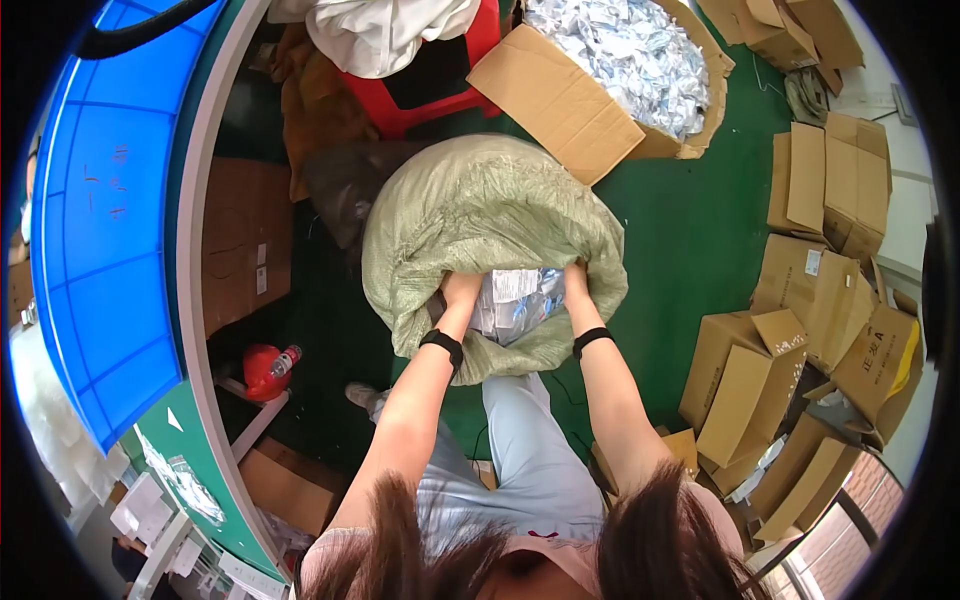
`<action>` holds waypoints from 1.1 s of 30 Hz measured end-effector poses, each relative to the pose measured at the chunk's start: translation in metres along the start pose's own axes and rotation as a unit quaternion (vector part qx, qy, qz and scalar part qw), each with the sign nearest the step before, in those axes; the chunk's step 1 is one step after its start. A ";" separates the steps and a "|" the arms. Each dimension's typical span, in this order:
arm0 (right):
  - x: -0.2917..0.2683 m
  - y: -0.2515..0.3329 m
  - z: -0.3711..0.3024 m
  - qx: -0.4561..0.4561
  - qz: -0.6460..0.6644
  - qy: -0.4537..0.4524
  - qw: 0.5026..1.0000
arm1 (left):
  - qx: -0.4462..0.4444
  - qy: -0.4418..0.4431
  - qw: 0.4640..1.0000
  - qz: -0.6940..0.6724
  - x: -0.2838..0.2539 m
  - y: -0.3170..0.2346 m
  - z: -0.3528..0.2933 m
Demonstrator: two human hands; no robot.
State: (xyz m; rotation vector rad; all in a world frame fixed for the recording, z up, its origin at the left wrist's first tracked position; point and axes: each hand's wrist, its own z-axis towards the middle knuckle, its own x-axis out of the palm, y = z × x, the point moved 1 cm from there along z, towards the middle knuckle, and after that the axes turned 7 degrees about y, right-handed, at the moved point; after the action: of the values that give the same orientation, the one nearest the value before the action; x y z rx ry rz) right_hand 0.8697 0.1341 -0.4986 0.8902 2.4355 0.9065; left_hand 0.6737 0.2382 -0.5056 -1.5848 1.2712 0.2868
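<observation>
A large pale green woven sack [480, 190] stands on the floor in front of my legs, its mouth turned toward me. Both arms reach into that opening. My left hand [462, 288] is at the left side of the mouth, its fingers hidden under the sack's folded rim. At the right side is my right hand [576, 283], with its fingers also out of sight inside. Between the hands lies a clear plastic package [518, 300] with a white printed label and blue patches. Whether either hand grips the package or the sack cannot be made out.
An open carton [640, 70] full of small white-blue packets stands beyond the sack, one flap [560, 100] reaching toward it. A red stool [420, 100] holds white cloth. Several cardboard boxes [750, 390] line the right. On the left runs a table edge [190, 230] with a blue bin [110, 200].
</observation>
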 end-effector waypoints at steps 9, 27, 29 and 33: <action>0.027 -0.033 0.012 0.059 0.382 0.093 0.918 | -0.075 -0.025 0.963 -0.257 0.035 -0.064 -0.005; 0.061 0.089 -0.135 0.019 0.432 0.145 0.890 | -0.115 0.097 0.738 -0.658 -0.091 -0.136 -0.075; 0.057 0.109 -0.156 -0.010 0.431 0.120 0.895 | -0.097 0.096 0.743 -0.656 -0.101 -0.147 -0.085; 0.048 0.128 -0.187 -0.009 0.436 0.110 0.893 | -0.049 0.100 0.759 -0.641 -0.117 -0.165 -0.104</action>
State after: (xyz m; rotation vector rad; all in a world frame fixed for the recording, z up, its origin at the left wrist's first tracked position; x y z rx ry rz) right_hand 0.7871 0.1603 -0.2838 2.0439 2.1443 1.3622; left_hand 0.7213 0.2050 -0.2858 -2.2380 0.0638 -0.7190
